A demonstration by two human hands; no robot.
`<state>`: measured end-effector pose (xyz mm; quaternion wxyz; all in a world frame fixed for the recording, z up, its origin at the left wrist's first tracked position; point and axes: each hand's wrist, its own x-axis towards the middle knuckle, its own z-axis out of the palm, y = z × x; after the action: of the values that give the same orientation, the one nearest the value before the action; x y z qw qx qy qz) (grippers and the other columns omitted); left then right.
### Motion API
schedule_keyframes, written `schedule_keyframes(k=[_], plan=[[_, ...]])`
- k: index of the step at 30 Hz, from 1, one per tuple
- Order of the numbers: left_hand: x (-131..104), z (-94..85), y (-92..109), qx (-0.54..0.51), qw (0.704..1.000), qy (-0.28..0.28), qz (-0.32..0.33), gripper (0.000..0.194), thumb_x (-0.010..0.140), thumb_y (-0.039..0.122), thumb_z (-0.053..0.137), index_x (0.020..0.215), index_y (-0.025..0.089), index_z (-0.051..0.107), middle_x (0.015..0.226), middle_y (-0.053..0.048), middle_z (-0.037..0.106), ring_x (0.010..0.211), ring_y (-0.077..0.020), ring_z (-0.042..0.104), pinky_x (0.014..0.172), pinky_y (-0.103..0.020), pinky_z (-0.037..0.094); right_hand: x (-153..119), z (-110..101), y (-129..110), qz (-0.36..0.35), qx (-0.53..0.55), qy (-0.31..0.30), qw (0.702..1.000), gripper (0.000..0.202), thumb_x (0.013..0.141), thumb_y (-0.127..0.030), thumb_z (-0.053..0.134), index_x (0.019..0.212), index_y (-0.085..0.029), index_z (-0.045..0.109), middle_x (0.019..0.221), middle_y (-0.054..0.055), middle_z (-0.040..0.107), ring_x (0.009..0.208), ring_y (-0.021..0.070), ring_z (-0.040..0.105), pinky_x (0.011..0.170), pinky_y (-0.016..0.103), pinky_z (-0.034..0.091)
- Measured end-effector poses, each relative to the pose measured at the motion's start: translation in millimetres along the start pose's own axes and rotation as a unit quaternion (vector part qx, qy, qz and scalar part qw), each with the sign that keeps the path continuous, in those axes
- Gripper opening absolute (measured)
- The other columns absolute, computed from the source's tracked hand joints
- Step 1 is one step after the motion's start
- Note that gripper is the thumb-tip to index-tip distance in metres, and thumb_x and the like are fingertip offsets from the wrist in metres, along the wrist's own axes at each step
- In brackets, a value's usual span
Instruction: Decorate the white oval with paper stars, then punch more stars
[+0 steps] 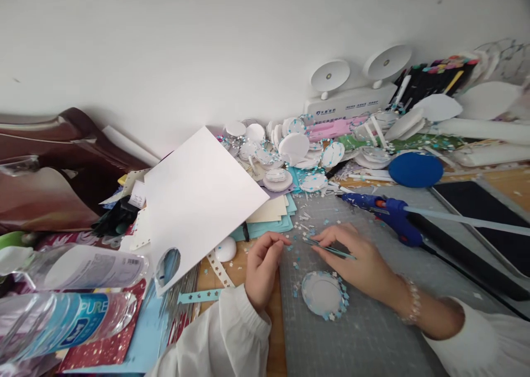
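My right hand (359, 260) is closed around thin teal tweezers (340, 252), whose tips point left, low over the grey cutting mat (302, 341). Facing it at the mat's left edge is my left hand (263, 265), thumb and forefinger pinched together; anything between them is too small to make out. Below the tweezers lies a round white disc (321, 293), its right and lower rim trimmed with small blue and white star shapes. Loose little paper stars (296, 265) are scattered on the mat between both hands.
A blue glue gun (387, 214) with a long glue stick lies right of the tweezers, near a dark tablet (484, 217). White card (202, 195) with a round hole leans at left above plastic bottles (83, 319). Many white discs (293, 147) crowd the wall side.
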<state>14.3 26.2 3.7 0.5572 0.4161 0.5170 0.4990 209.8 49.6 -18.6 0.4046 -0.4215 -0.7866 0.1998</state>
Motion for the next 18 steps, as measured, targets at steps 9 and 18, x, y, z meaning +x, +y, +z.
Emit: schedule_keyframes(k=[9, 18], plan=[[-0.1, -0.1, -1.5, 0.004, 1.000, -0.004, -0.006, 0.021, 0.081, 0.037, 0.059, 0.079, 0.016, 0.064, 0.054, 0.006, 0.033, 0.050, -0.0098, 0.025, 0.050, -0.025, 0.018, 2.5, -3.3, -7.1, -0.012, 0.037, 0.021, 0.999, 0.019, 0.084, -0.011, 0.063, 0.075, -0.025, 0.054, 0.075, -0.001, 0.072, 0.073, 0.0184, 0.067, 0.072, 0.036, 0.047], [0.2, 1.0, -1.5, 0.014, 1.000, 0.005, -0.017, 0.024, 0.078, 0.038, 0.065, 0.089, 0.017, 0.068, 0.055, 0.006, 0.036, 0.051, -0.0099, 0.026, 0.052, -0.025, 0.020, 0.7, -11.1, -7.4, 0.081, 0.118, 0.046, 0.989, 0.014, 0.084, -0.024, 0.066, 0.074, -0.023, 0.056, 0.080, 0.004, 0.072, 0.075, 0.0194, 0.069, 0.066, 0.031, 0.053]])
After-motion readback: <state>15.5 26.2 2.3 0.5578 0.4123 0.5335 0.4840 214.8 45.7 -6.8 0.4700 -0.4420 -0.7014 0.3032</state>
